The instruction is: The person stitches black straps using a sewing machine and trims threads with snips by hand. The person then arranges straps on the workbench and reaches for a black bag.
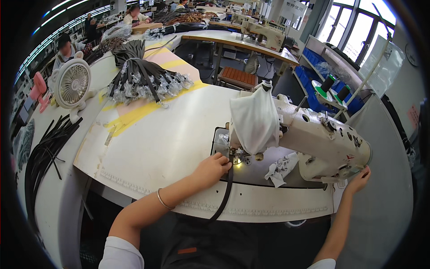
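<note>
My left hand [214,169] pinches a black strap [222,201] beside the lit needle area of a white sewing machine [313,130]; the strap hangs down over the table's front edge. A white cloth [254,121] drapes over the machine's head, and a crumpled, stained white cloth [281,169] lies on its metal bed. My right hand [358,179] grips the lower right end of the machine at the handwheel [364,157]; exactly what its fingertips touch is partly hidden.
A bundle of dark straps [132,78] lies on the white table [156,134]. Left are white [71,83] and pink [39,92] fans and loose black strips [47,157]. Thread cones [324,87] and blue bins [308,89] stand right. Co-workers [65,51] work behind.
</note>
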Tool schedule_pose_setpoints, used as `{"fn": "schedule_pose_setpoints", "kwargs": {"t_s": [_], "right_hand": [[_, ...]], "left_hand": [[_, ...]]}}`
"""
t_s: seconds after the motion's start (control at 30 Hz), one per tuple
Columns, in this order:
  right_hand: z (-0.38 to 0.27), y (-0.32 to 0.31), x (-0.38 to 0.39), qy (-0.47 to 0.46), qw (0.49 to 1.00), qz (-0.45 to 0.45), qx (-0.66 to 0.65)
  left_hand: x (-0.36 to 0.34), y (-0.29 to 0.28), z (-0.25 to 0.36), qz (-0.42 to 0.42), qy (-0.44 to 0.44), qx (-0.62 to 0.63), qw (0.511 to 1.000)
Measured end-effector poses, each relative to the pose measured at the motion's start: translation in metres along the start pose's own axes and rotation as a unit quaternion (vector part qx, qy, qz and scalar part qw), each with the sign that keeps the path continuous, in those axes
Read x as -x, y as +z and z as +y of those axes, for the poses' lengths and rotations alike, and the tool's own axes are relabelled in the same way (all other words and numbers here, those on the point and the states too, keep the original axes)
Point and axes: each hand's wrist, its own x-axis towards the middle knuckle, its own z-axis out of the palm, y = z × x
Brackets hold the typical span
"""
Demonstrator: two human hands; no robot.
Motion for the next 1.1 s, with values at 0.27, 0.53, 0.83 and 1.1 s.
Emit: {"fn": "schedule_pose_setpoints", "kwargs": {"t_s": [0.27, 0.53, 0.83, 1.1], "right_hand": [[-0.132, -0.048, 0.204, -0.453, 0.791, -0.353, -0.213], [-0.192, -0.023, 0.285, -0.542, 0.550, -0.550, -0.318], [-0.182, -0.021, 0.291, -0.549, 0.554, -0.534, -0.326], [-0.192, -0.023, 0.280, -0.440, 0.569, -0.587, -0.371]], "left_hand": [[0.003, -0.004, -0.003, 0.028, 0.072, 0.022, 0.997], [0.002, -0.017, 0.000, 0.007, 0.063, 0.032, 0.997], [-0.056, 0.005, -0.093, 0.144, -0.170, 0.120, 0.968], [-0.131, 0.062, -0.100, -0.019, -0.287, -0.026, 0.958]]}}
